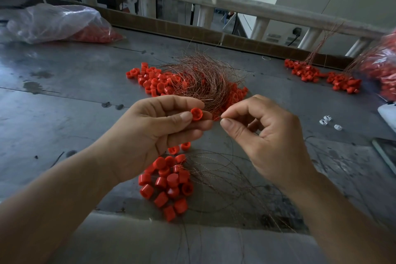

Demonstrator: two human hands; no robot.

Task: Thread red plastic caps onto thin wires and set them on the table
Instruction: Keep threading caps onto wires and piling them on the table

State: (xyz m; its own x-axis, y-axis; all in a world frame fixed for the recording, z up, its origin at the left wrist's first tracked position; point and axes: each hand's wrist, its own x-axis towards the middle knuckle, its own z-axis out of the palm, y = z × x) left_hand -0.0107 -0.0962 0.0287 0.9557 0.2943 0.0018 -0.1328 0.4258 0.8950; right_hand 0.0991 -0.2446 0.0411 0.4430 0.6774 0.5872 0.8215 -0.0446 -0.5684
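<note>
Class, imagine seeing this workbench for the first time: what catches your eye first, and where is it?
The bright red stands out first: at centre, the left hand pinches a red cap while the right hand pinches what seems a thin wire beside it. Behind them on the grey table a tangle of copper wires lies over a heap of caps, and a smaller cluster of loose caps sits below the hands.

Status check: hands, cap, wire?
Left hand pinches one red cap. Right hand pinches thin wire beside it; threaded or not, cannot tell. Loose caps on table beneath, nothing between hands.
</note>
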